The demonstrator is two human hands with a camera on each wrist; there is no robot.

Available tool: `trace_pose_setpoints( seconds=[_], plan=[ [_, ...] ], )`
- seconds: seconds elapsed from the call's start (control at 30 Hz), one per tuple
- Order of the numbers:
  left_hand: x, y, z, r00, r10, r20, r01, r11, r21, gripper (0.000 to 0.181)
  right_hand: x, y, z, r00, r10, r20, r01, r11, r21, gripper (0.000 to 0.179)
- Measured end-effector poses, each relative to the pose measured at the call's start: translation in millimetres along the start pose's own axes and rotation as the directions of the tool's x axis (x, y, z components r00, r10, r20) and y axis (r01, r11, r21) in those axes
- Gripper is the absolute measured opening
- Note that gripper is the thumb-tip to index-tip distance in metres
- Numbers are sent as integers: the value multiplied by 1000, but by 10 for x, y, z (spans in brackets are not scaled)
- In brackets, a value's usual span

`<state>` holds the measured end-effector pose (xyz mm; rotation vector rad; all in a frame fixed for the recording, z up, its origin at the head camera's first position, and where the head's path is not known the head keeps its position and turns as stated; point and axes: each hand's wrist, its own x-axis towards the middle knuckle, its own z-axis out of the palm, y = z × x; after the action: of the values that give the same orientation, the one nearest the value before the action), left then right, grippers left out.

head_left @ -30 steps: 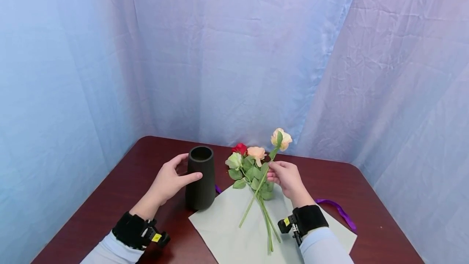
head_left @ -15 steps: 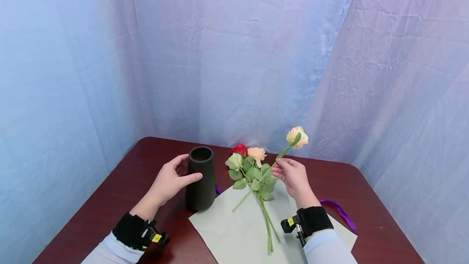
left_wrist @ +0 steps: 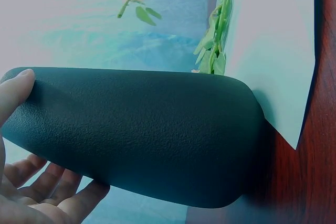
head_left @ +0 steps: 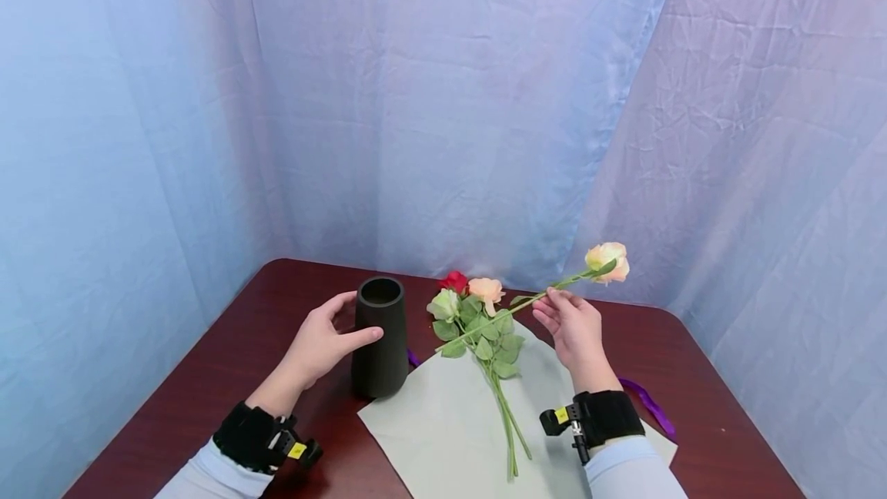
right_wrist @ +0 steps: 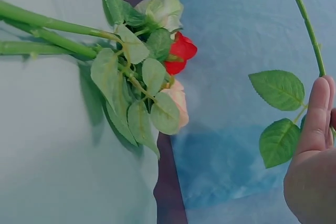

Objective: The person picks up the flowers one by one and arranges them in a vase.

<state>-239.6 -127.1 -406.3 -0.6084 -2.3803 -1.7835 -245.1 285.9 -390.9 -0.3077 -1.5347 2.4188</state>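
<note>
A dark vase [head_left: 379, 345] stands upright on the table, its mouth upward. My left hand [head_left: 322, 341] holds it near the top, thumb on the near side and fingers round the far side, as the left wrist view of the vase [left_wrist: 142, 135] also shows. With my right hand [head_left: 574, 329] I pinch the stem of a pale cream-peach rose [head_left: 607, 262]. Its bloom points right and its cut end points left, above the other flowers. Those are a red rose [head_left: 453, 281], a peach rose [head_left: 487, 291] and a whitish-green rose [head_left: 444, 304], lying with stems toward me.
Pale grey-green wrapping paper [head_left: 443, 437] lies under the stems on the dark red wooden table [head_left: 333, 453]. A purple ribbon [head_left: 651, 406] shows at the paper's right side. Light blue curtains [head_left: 443, 98] hang behind the table.
My right hand has moved right with the cream-peach rose. The stem has swung from steep to nearly level, its cut end rising up and left. The left hand and vase have stayed put.
</note>
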Motion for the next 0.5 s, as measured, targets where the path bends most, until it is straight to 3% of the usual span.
trace_pose_setpoints(
  seconds=[0.5],
  plan=[
    [-2,11,2,1000,2,4,-2,1000,-24,68,6,-136,-130,998,-29,-61,35,994,100,17]
  ],
)
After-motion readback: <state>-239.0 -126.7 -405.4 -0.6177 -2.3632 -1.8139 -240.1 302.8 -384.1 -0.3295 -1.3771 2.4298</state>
